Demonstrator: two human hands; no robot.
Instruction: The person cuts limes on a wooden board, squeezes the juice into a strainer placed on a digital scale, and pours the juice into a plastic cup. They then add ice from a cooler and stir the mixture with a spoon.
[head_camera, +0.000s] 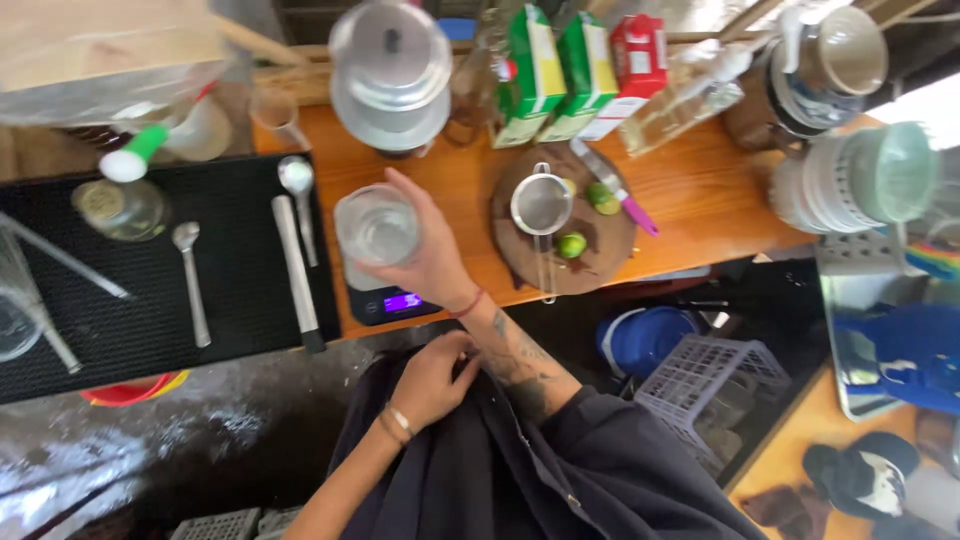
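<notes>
My right hand (432, 262) grips a clear glass (376, 226) from its right side, over a small black digital scale (392, 303) with a lit purple display. The glass seems to stand on the scale; whether anything is in it is hard to tell. My left hand (432, 378) is lower, by my dark apron, fingers curled against my tattooed right forearm (520, 365). It holds nothing that I can see.
A black bar mat (150, 290) on the left carries spoons, a muddler (297, 272) and glasses. A round wooden board (565, 232) holds a strainer, lime pieces and a pink-handled knife. Cartons (575, 70), a metal filter pot (390, 75) and stacked cups (850, 180) line the wooden counter.
</notes>
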